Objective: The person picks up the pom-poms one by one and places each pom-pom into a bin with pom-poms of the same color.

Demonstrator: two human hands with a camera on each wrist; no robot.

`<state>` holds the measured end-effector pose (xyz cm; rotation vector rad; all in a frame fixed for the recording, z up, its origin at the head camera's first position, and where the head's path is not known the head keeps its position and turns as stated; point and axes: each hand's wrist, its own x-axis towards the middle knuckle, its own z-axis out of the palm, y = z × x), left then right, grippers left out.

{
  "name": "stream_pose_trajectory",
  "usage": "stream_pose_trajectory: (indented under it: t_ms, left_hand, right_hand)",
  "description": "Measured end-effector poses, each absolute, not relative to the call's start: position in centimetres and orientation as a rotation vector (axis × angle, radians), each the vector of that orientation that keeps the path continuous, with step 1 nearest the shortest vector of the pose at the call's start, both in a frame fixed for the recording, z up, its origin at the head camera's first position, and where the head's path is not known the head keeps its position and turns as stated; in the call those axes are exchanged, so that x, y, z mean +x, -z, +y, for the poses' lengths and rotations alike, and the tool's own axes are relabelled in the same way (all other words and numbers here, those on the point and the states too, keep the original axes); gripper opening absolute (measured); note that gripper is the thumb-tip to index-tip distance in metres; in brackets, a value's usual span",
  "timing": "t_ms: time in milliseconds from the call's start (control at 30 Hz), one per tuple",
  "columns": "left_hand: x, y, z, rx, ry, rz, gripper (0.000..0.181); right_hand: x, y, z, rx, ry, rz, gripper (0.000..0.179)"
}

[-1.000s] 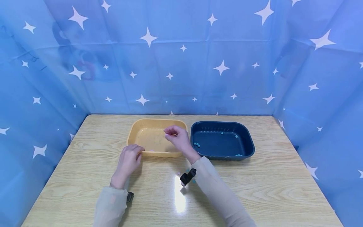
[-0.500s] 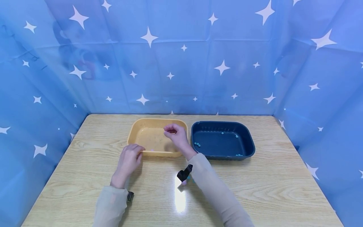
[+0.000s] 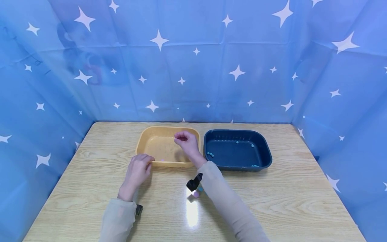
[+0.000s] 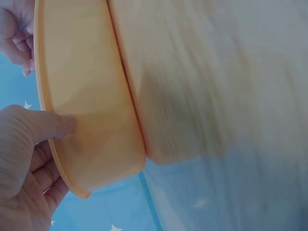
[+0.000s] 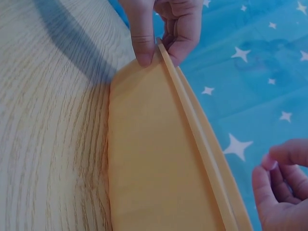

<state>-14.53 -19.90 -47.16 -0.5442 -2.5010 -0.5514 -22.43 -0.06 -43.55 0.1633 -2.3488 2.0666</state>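
The orange tray (image 3: 157, 145) has a small pink bead (image 3: 162, 160) by its near wall; the dark blue tray (image 3: 231, 153) contains scattered teal beads (image 3: 252, 145). Since a second ago, the right sleeve (image 3: 225, 195) has shifted leftward. The right grip (image 3: 187, 144) pinches a pink piece (image 5: 270, 162) above the orange tray; the left grip (image 3: 139, 168) clasps that tray's rim between thumb and fingers.

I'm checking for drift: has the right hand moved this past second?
Yes: the right hand shifted slightly left and toward the yellow tub's far rim.
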Motion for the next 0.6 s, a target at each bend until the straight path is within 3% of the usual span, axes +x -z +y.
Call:
stream_pose_trajectory:
  t_ms: [600]
  left_hand:
    - [-14.51, 47.21, -19.95, -0.542, 0.551, -2.502, 0.020]
  right_hand:
    - [-22.76, 43.69, -0.29, 0.089, -2.098, -2.362, 0.016]
